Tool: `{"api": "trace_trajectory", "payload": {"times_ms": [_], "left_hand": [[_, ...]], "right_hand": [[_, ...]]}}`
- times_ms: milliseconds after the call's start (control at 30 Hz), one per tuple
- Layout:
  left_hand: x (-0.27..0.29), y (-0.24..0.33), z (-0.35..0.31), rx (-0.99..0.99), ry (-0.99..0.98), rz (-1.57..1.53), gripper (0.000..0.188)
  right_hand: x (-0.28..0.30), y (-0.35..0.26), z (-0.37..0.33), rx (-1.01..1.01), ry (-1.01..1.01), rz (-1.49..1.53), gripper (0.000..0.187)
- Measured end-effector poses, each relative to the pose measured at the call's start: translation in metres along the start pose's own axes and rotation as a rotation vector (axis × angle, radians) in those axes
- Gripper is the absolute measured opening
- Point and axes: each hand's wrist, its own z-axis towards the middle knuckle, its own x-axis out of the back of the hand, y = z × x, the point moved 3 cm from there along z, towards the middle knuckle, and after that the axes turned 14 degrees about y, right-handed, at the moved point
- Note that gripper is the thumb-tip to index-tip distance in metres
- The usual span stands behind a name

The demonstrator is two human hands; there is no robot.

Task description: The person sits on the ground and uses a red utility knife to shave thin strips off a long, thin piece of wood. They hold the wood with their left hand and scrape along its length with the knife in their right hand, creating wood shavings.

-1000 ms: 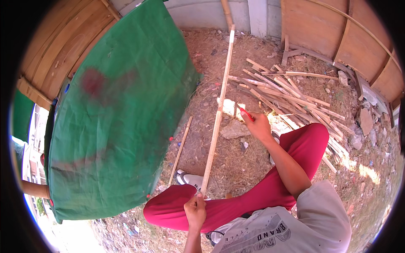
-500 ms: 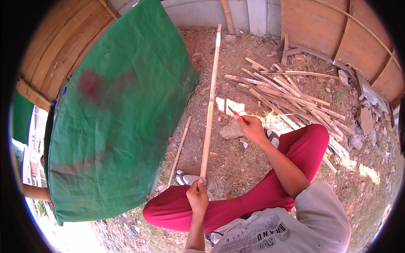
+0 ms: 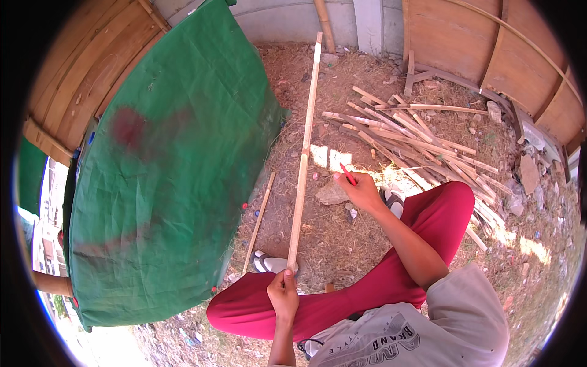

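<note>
My left hand (image 3: 283,296) is closed around the near end of a long bamboo strip (image 3: 299,196). The pale strip runs away from me at a slight slant, with a node about halfway along. To the right of it, apart from the strip, my right hand (image 3: 363,192) grips a small knife (image 3: 348,175) by its red handle. The knife's blade cannot be made out clearly now. A shorter bamboo strip (image 3: 260,220) lies on the ground left of the long one.
A heap of bamboo strips (image 3: 422,137) lies at the far right. On the left hangs a green tarp (image 3: 171,183). Near my right hand are a flat stone (image 3: 333,191) and my sandalled foot (image 3: 393,202). Wooden panels (image 3: 458,43) and a grey wall (image 3: 275,24) close off the back.
My right hand has turned slightly, and the knife blade that pointed away to the left no longer shows clearly. My left hand and the long bamboo strip have shifted a little toward me.
</note>
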Motion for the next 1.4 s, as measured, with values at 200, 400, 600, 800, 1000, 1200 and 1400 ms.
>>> {"api": "trace_trajectory", "payload": {"times_ms": [200, 400, 600, 800, 1000, 1200, 1400], "left_hand": [[0.015, -0.012, -0.008, 0.021, -0.047, 0.004, 0.029], [0.031, -0.01, -0.021, -0.169, -0.005, 0.165, 0.024], [0.007, 0.003, 0.003, -0.09, -0.181, 0.075, 0.031], [-0.009, 0.0, 0.044, -0.16, -0.208, 0.157, 0.038], [0.039, -0.015, 0.085, -0.259, 0.268, 0.043, 0.028], [0.08, -0.025, 0.108, 0.099, 0.458, 0.115, 0.025], [0.045, 0.002, 0.102, -0.205, 0.425, -0.034, 0.031]], "right_hand": [[-0.006, 0.015, 0.01, -0.03, 0.09, 0.232, 0.043], [-0.003, 0.006, 0.018, -0.252, 0.048, 0.385, 0.043], [-0.002, -0.006, 0.023, -0.308, 0.062, 0.507, 0.036], [0.021, -0.005, 0.045, -0.232, 0.221, 0.588, 0.028], [0.035, -0.012, 0.043, -0.22, 0.297, 0.663, 0.018], [0.035, -0.011, 0.039, -0.172, 0.321, 0.613, 0.022], [0.032, -0.014, 0.038, -0.137, 0.288, 0.644, 0.025]]}}
